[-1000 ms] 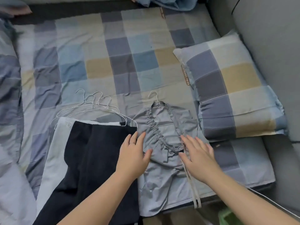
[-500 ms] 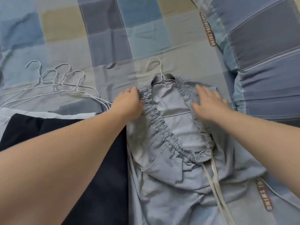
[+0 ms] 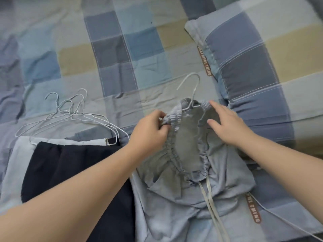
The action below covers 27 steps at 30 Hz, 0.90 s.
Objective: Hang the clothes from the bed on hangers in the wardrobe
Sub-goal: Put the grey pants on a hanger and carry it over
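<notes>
Centre left: stacked thin wire hangers (image 3: 73,114) above a smooth navy garment (image 3: 70,172). Centre: the left hand (image 3: 150,130) pinches the gathered elastic waistband of grey drawstring trousers (image 3: 188,151) threaded on a wire hanger (image 3: 196,88). The right hand (image 3: 229,126) rests spread on the opposite side. Upper right: checked pillow (image 3: 262,58).

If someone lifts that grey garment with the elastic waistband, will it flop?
Probably floppy: the grey garment lies in soft folds and bunches where the left hand pinches its waistband. Likely light, as only a thin wire hanger is threaded into it. Its drawstring would probably dangle.
</notes>
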Available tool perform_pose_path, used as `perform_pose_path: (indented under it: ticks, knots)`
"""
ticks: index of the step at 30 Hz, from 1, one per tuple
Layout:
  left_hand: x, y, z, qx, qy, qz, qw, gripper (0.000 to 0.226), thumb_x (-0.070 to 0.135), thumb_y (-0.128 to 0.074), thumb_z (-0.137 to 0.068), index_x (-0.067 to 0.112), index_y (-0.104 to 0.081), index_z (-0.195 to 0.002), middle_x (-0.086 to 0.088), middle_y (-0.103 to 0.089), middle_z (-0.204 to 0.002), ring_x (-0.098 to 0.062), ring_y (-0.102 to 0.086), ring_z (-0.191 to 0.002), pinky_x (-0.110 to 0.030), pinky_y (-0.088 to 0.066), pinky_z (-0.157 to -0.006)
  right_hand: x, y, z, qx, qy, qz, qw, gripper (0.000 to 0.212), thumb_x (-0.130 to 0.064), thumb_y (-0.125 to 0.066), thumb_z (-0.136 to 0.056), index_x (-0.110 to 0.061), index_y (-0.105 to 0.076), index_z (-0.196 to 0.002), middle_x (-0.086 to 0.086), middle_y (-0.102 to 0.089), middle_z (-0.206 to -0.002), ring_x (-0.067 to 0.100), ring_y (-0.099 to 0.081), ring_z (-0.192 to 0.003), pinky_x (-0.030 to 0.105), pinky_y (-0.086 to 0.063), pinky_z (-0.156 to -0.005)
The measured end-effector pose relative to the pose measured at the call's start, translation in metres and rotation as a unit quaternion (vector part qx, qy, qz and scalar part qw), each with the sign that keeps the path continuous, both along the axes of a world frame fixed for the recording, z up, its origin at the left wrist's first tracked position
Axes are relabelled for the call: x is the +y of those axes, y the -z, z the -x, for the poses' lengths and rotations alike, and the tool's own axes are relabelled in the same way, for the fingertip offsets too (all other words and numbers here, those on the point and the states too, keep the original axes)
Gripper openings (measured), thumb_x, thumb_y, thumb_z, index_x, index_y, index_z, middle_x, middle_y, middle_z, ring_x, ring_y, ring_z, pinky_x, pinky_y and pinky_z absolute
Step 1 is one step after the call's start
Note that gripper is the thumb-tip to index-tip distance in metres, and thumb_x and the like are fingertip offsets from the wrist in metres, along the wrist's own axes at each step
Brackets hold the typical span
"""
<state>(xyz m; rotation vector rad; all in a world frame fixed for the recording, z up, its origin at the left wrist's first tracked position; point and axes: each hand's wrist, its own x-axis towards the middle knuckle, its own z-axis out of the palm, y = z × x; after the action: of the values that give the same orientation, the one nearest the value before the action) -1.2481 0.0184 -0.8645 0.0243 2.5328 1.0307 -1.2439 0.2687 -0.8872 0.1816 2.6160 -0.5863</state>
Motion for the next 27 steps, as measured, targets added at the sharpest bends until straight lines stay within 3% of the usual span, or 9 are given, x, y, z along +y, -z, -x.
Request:
perform_pose_path:
  ticks: [5, 10, 16, 20, 24, 27]
  knots:
    - [0.014, -0.110, -0.035, 0.046, -0.003, -0.028, 0.999, 0.023, 0.043, -0.066, -0.092, 0.026, -0.057, -0.105, 0.012, -0.050, -0.075, -0.020, -0.049, -0.077, -0.037, -0.042, -0.068, 0.025, -0.100, -0.016, 0.036, 0.009, 0.054, 0.998, 0.045, -0.035, -0.049, -0.098, -0.030, -0.045, -0.142, 0.002, -0.048, -0.142, 0.028, -0.038, -0.134, 0.048, -0.032, -0.110]
    - [0.024, -0.216, -0.057, 0.064, -0.010, -0.050, 0.997, 0.022, 0.046, -0.067, -0.090, 0.030, -0.057, -0.101, 0.010, -0.048, -0.070, -0.019, -0.047, -0.072, -0.037, -0.041, -0.065, 0.037, -0.213, -0.038, 0.104, 0.038, 0.115, 0.987, 0.028, -0.026, -0.058, -0.095, -0.021, -0.062, -0.122, 0.000, -0.062, -0.120, 0.018, -0.055, -0.114, 0.025, -0.036, -0.088]
    - [0.015, -0.335, -0.083, 0.101, -0.022, -0.073, 0.992, 0.018, 0.049, -0.069, -0.087, 0.036, -0.058, -0.093, 0.012, -0.049, -0.067, -0.014, -0.047, -0.065, -0.033, -0.038, -0.061, 0.036, -0.340, -0.078, 0.191, 0.052, 0.184, 0.963, 0.023, -0.025, -0.063, -0.093, -0.026, -0.068, -0.115, -0.005, -0.064, -0.102, 0.014, -0.059, -0.100, 0.027, -0.043, -0.089]
    - [-0.002, -0.407, -0.096, 0.145, -0.028, -0.079, 0.986, 0.015, 0.046, -0.071, -0.086, 0.035, -0.060, -0.088, 0.015, -0.050, -0.062, -0.008, -0.047, -0.061, -0.031, -0.038, -0.059, 0.017, -0.410, -0.097, 0.236, 0.055, 0.219, 0.945, 0.021, -0.035, -0.062, -0.092, -0.028, -0.068, -0.111, -0.009, -0.063, -0.101, 0.011, -0.060, -0.095, 0.028, -0.046, -0.085]
    - [-0.015, -0.463, -0.101, 0.209, -0.031, -0.058, 0.976, 0.014, 0.044, -0.072, -0.086, 0.033, -0.063, -0.088, 0.013, -0.053, -0.062, -0.008, -0.048, -0.060, -0.032, -0.040, -0.060, -0.013, -0.457, -0.101, 0.330, 0.014, 0.173, 0.928, 0.017, -0.023, -0.058, -0.095, -0.021, -0.071, -0.105, -0.007, -0.066, -0.099, 0.013, -0.059, -0.087, 0.029, -0.047, -0.077]
    - [-0.033, -0.494, -0.104, 0.250, -0.041, -0.030, 0.967, 0.017, 0.049, -0.072, -0.084, 0.035, -0.063, -0.089, 0.010, -0.057, -0.065, -0.012, -0.053, -0.062, -0.034, -0.044, -0.060, -0.026, -0.491, -0.097, 0.365, -0.042, 0.168, 0.915, 0.016, -0.013, -0.061, -0.093, -0.015, -0.074, -0.102, -0.002, -0.074, -0.096, 0.014, -0.065, -0.088, 0.021, -0.045, -0.079]
